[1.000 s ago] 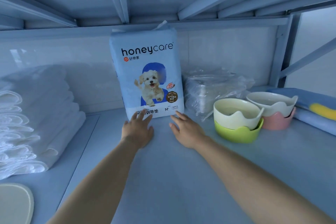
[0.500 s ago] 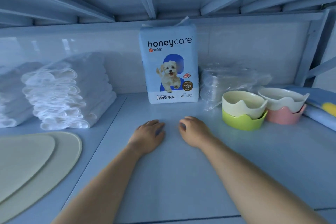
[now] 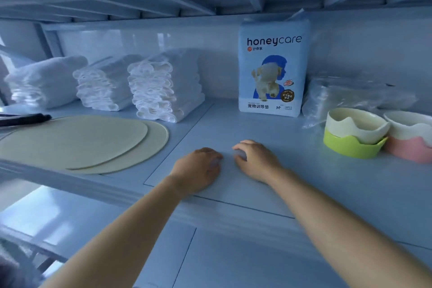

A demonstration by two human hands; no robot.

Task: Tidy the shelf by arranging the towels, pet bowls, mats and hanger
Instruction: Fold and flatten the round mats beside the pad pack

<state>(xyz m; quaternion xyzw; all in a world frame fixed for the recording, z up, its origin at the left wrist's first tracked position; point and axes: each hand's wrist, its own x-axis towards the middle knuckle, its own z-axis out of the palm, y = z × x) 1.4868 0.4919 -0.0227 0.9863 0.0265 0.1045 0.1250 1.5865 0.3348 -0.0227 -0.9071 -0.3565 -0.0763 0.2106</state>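
so both hands are down on the shelf, about mid-shelf and toward the front; the left hand and right hand sit just beside each other, backs up, fingers loosely curled, nothing in either one; they're a bit blurry, so I can't tell whether the fingertips actually press the board

towels are over on the left against the back wall, three white folded stacks in a row, close together; the rightmost stack is the tallest and its folds face the camera

mats lie flat in front of the towels, two round beige ones, the top one shifted left so the lower one peeks out on the right side; near stack of towels is just behind them

hanger, or what looks like it, is a dark thing lying at the far left by the back edge of the mats; only partly in frame

pet bowls are off to the right, well apart from the hands; cream bowl nested in a green bowl, and right beside that a white bowl in a pink bowl, cut off by the frame edge

behind them there's a crinkly clear plastic bag; next to it a blue honeycare pack stands upright at the back wall, dog picture facing out
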